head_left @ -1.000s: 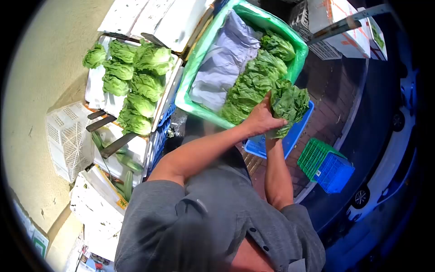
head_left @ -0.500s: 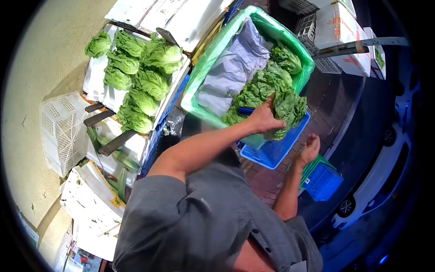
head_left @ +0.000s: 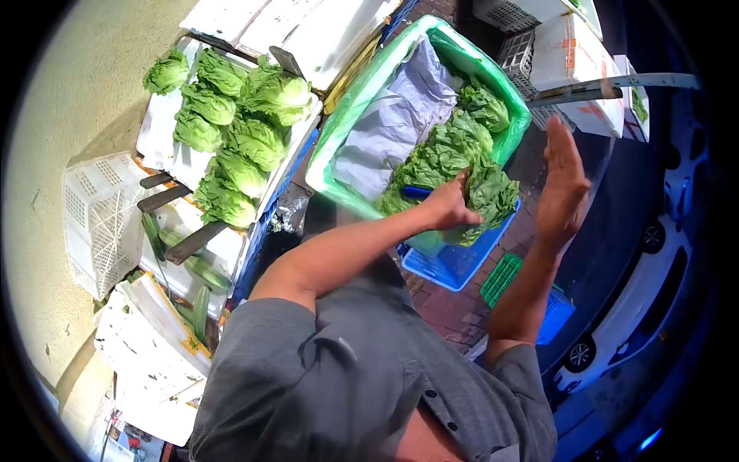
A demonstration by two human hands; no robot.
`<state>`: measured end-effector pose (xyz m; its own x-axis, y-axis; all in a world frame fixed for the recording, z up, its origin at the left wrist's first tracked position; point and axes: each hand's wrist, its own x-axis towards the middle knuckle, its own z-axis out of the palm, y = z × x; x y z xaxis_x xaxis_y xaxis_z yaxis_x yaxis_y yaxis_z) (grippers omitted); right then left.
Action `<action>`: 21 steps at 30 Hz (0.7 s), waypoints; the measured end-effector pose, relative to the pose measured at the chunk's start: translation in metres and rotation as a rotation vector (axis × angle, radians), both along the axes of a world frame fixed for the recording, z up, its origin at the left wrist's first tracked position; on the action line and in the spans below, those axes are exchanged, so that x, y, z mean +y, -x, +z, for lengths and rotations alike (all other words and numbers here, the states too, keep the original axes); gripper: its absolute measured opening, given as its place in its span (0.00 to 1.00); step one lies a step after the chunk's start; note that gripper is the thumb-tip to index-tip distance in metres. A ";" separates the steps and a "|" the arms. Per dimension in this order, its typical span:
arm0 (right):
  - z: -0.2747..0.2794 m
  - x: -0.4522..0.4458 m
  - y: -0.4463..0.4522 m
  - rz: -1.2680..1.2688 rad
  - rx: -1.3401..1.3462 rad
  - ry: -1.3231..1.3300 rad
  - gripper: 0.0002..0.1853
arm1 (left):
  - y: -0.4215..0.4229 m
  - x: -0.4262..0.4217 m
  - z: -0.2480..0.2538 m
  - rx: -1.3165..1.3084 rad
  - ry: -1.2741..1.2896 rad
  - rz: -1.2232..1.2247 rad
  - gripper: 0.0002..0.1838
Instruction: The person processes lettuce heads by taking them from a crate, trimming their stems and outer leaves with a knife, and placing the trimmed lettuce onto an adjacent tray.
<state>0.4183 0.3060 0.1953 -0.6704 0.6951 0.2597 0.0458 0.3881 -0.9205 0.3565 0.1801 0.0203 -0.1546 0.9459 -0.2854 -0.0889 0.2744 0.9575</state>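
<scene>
Past the near right edge of the green-lined tub [head_left: 322,179], a leafy lettuce head [head_left: 496,196] sits in the left hand [head_left: 446,202], whose thumb and fingers are parted and bent against its side. The right hand [head_left: 566,189] is raised well apart from it, fingers straight and close together, with nothing seen in its grasp. Between the two hands a gap opens above brick paving [head_left: 452,309], which runs toward the dark road [head_left: 596,239]. A raised rim bounds the tub around more lettuces [head_left: 450,146] and a crumpled greyish sheet [head_left: 396,115]; by the left wrist lies a dark blue object [head_left: 416,192], too hidden to name. A blue basket [head_left: 466,271] fills the space below the held head, and a green crate [head_left: 500,277] stands near the right forearm. Beyond the right hand, a pole [head_left: 647,80] juts across a white box [head_left: 570,50], while paler lettuces [head_left: 246,146] lie to the left
</scene>
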 end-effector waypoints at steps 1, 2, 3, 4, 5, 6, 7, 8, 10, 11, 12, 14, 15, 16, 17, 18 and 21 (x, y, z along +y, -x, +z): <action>0.005 0.005 0.006 0.039 0.006 0.006 0.47 | 0.001 -0.001 0.001 -0.040 -0.019 -0.007 0.61; 0.013 0.000 0.018 0.020 0.010 -0.013 0.46 | 0.003 -0.001 0.002 -0.079 -0.041 -0.013 0.60; 0.012 0.002 0.019 0.023 0.005 -0.017 0.46 | 0.001 -0.001 -0.005 -0.104 -0.039 0.000 0.60; 0.011 0.004 0.020 0.026 -0.001 -0.022 0.46 | -0.001 -0.002 -0.015 -0.128 -0.036 0.013 0.60; 0.009 0.005 0.020 0.029 -0.008 -0.026 0.45 | -0.004 -0.002 -0.025 -0.154 -0.033 0.025 0.60; 0.000 0.005 0.015 0.021 0.020 0.002 0.41 | 0.009 -0.005 -0.009 -0.146 0.012 0.016 0.62; -0.010 0.006 0.007 -0.004 -0.015 0.034 0.42 | 0.011 -0.004 -0.011 -0.073 0.103 -0.004 0.63; -0.020 0.008 -0.002 -0.028 -0.049 0.068 0.42 | 0.014 -0.002 -0.013 0.000 0.196 -0.021 0.64; -0.040 0.002 -0.016 -0.074 -0.060 0.149 0.40 | 0.021 -0.005 -0.020 0.016 0.237 -0.001 0.67; -0.051 -0.002 -0.025 -0.109 -0.069 0.188 0.39 | 0.022 -0.004 -0.026 0.018 0.233 0.014 0.67; -0.062 -0.005 -0.035 -0.145 -0.080 0.227 0.38 | 0.021 -0.002 -0.035 0.019 0.229 0.028 0.67; -0.075 -0.009 -0.052 -0.197 -0.125 0.263 0.35 | 0.017 0.002 -0.056 0.029 0.184 0.070 0.68; -0.081 -0.011 -0.061 -0.213 -0.136 0.281 0.35 | 0.015 0.004 -0.066 0.032 0.191 0.072 0.68; -0.089 -0.012 -0.071 -0.230 -0.147 0.299 0.35 | 0.014 0.006 -0.072 0.035 0.199 0.073 0.68; -0.097 -0.014 -0.080 -0.248 -0.156 0.317 0.35 | 0.012 0.008 -0.077 0.038 0.205 0.073 0.67; -0.102 -0.015 -0.088 -0.249 -0.145 0.326 0.35 | 0.015 0.009 -0.070 0.044 0.231 0.071 0.67; -0.113 -0.020 -0.099 -0.276 -0.175 0.372 0.35 | 0.011 0.012 -0.075 0.097 0.246 0.079 0.67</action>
